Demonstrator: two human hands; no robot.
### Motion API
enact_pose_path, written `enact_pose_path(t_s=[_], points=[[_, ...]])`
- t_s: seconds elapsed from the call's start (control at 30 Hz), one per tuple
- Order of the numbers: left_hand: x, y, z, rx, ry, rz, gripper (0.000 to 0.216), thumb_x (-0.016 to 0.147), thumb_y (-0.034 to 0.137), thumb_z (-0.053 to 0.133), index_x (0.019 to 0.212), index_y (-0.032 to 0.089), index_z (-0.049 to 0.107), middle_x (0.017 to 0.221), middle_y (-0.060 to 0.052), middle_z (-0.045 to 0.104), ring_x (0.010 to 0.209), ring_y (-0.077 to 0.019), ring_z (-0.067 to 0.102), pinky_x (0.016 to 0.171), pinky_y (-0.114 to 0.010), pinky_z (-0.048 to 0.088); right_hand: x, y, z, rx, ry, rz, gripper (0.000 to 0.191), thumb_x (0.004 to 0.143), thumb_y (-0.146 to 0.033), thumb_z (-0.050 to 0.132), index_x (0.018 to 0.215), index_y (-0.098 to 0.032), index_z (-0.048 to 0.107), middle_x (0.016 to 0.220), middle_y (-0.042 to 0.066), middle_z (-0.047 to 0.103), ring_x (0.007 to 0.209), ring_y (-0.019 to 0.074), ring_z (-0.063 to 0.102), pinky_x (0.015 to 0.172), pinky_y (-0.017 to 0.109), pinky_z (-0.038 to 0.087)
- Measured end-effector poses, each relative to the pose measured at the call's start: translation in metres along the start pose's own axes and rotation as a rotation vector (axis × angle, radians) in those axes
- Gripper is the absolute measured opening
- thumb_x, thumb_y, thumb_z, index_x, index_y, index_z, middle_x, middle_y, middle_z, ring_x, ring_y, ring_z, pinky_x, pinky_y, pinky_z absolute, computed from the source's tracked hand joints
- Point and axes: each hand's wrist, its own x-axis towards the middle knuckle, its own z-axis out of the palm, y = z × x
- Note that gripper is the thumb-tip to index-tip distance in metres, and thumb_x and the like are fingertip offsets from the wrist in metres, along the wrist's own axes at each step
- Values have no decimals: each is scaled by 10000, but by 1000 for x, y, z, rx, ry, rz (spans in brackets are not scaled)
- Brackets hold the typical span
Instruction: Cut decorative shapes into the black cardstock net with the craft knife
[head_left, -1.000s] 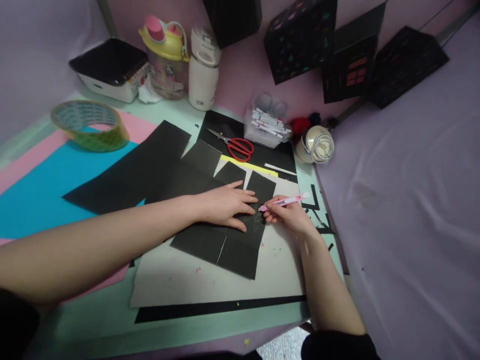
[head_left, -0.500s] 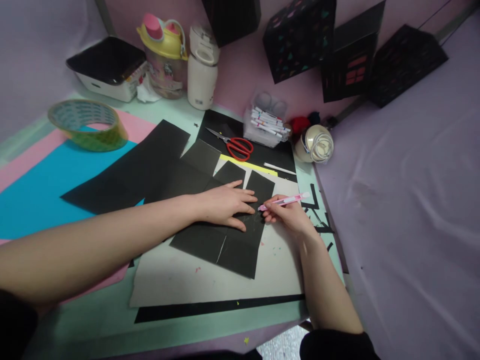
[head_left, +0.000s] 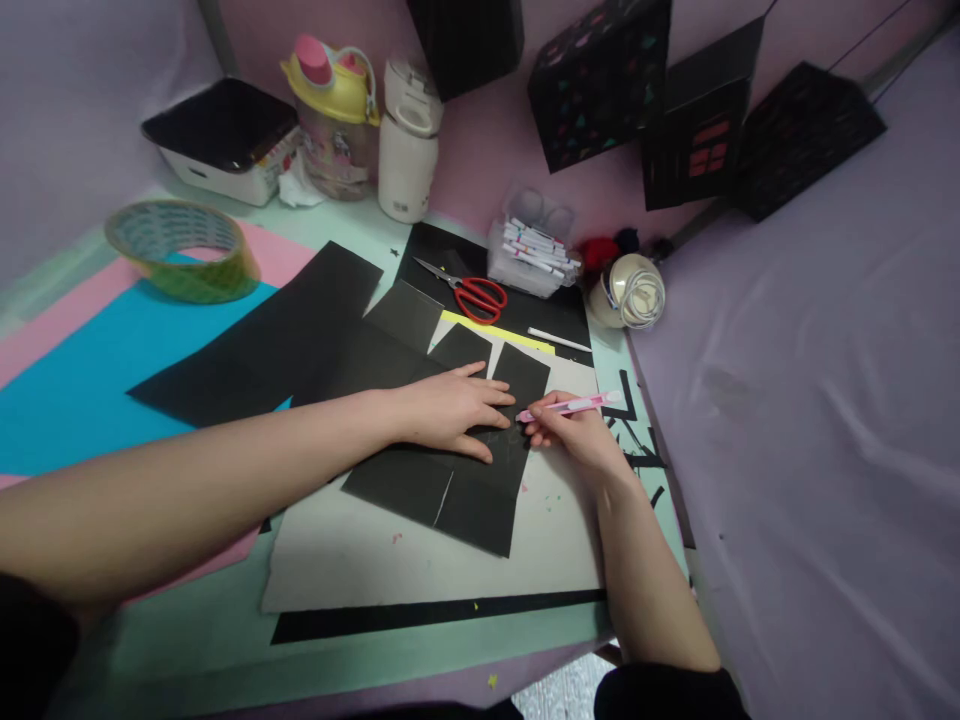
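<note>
My left hand (head_left: 459,408) lies flat with spread fingers on a creased sheet of black card (head_left: 480,500), pressing it against a pale board (head_left: 330,560). In a pinch grip, my right hand (head_left: 566,425) holds a slim pink craft knife (head_left: 577,404). Its tip touches the card just right of my left fingertips, where faint light lines show. The card has cut flaps along its far edge and a pale crease or slit near its front. Beyond the hands lie red-handled scissors (head_left: 480,298), a yellow strip (head_left: 499,333) and a white pen (head_left: 559,339).
A big tape roll (head_left: 184,250) rests on blue paper (head_left: 90,370) at left. Bottles (head_left: 409,150) and a black-lidded box (head_left: 221,125) stand behind. A marker box (head_left: 532,255) is at the back; black paper lanterns (head_left: 600,85) hang above. Black scraps (head_left: 637,450) lie at right.
The view has shifted slightly. Both hands stay almost in place, the left still flat on the card and the knife tip still at nearly the same spot.
</note>
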Motion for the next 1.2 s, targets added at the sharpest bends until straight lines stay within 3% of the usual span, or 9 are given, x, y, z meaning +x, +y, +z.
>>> enact_pose_path(t_s=[0.23,0.4,0.7,1.2], points=[[0,1,-1,6,-11,-8,478,885,535,605,1239,216,632,1426,-115,507,1383,-271,388,1180,-487,133,0,1,-1,25,-11,-16,248,760,-401,755,797,-180,650,678,29,697,547,119,629,515,230,483],[-1,0,0,9,0,-4,486,878,536,613,1238,210,635,1420,-116,514,1377,-275,397,1182,-480,128,-2,3,2,34,60,-62,248,779,-411,731,813,-183,638,669,17,684,527,110,603,485,218,445],[1,-2,2,21,-8,-2,490,887,555,590,1244,222,627,1430,-108,504,1387,-264,382,1185,-476,115,-12,8,15,-251,255,-221,191,830,-344,651,726,-188,611,589,-17,627,453,85,488,455,213,369],[0,-2,3,8,20,3,468,872,534,621,1225,228,643,1410,-108,526,1370,-271,408,1183,-470,132,-13,9,17,-211,259,-209,226,833,-399,644,741,-195,615,615,-5,654,460,108,547,468,233,406]])
